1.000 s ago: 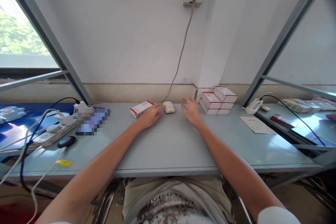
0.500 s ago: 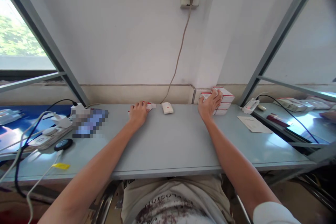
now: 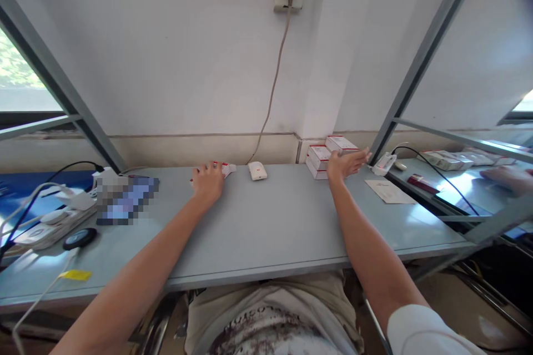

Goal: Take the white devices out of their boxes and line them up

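Against the wall at the right stand stacked white boxes with red edges [image 3: 318, 161]. My right hand [image 3: 345, 164] is at the front and right side of them, fingers stretched out to the right, gripping nothing. At the left, my left hand [image 3: 208, 182] lies over a small red-and-white item [image 3: 227, 169], which shows past its fingers; the palm hides the rest. Between the hands, nearer the left one, a small white device [image 3: 257, 171] rests on the grey table [image 3: 266, 227].
A phone [image 3: 131, 199], a power strip [image 3: 54, 227] with cables and a black round device [image 3: 80, 238] lie left. White paper [image 3: 389, 191] and a white adapter [image 3: 383, 163] lie right. Another person's hand [image 3: 510, 177] shows far right, beyond the metal frame [image 3: 420, 61].
My right hand has moved from the top of the boxes to their right side, its fingers now stretched rightward. The view has turned slightly right. My left hand stays on the red-and-white item.
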A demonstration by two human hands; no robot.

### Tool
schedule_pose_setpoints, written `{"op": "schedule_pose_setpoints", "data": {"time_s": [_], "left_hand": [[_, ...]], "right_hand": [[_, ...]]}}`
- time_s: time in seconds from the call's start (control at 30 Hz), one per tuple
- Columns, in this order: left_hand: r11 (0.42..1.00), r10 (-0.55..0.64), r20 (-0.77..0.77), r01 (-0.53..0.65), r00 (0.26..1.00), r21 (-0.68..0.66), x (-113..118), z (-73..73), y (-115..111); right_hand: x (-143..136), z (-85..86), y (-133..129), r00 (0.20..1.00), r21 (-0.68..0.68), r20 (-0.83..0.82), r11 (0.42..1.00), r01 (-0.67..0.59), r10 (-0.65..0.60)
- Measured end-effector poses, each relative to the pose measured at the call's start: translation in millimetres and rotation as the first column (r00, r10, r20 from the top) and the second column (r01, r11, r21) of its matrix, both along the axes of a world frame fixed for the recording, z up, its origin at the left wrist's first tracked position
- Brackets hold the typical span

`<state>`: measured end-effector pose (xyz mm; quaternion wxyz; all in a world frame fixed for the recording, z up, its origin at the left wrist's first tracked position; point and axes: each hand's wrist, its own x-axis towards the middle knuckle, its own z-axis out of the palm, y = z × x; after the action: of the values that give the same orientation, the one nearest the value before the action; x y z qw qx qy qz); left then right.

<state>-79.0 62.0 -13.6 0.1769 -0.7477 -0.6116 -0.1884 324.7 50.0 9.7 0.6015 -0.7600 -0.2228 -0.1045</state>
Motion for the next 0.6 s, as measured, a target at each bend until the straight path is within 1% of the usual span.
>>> {"op": "schedule_pose_setpoints", "data": {"time_s": [0.07,0.13,0.2,0.3,0.33,0.4,0.43,0.5,0.53,0.6], "left_hand": [[0.999,-0.023,0.055,0.021,0.998,0.042,1,-0.2,0],[0.990,-0.062,0.120,0.046,0.991,0.133,4,1.4,0],[0.971,-0.124,0.174,0.084,0.977,0.223,8,5.5,-1],[0.939,-0.250,0.237,0.175,0.939,0.297,15,14.2,-5],[0.926,-0.299,0.258,0.214,0.919,0.310,18,16.8,-7],[0.896,-0.399,0.306,0.297,0.864,0.329,23,20.1,-10],[0.881,-0.447,0.335,0.342,0.830,0.328,26,20.5,-11],[0.853,-0.522,0.417,0.442,0.744,0.279,32,18.8,-12],[0.837,-0.541,0.478,0.497,0.692,0.228,35,16.7,-12],[0.791,-0.526,0.622,0.603,0.580,0.106,40,11.0,-11]], "right_hand": [[3,0.8,-1,0.999,-0.016,-0.030,1.000,-0.023,0.023],[4,2.1,-1,0.999,-0.021,-0.019,0.999,-0.026,0.026],[2,4.3,-2,1.000,-0.005,0.023,1.000,-0.002,0.002],[-7,7.6,-3,0.990,0.039,0.139,0.999,-0.001,-0.005],[-12,8.2,-3,0.983,0.051,0.183,0.998,-0.030,0.021],[-26,7.6,-3,0.953,0.059,0.276,0.987,-0.149,0.128],[-35,6.3,-3,0.925,0.057,0.321,0.970,-0.235,0.205],[-57,1.6,-5,0.834,0.014,0.394,0.905,-0.426,0.387],[-69,-1.6,-7,0.778,-0.009,0.412,0.856,-0.517,0.474],[-97,-8.8,-13,0.610,-0.083,0.465,0.718,-0.691,0.641]]}}
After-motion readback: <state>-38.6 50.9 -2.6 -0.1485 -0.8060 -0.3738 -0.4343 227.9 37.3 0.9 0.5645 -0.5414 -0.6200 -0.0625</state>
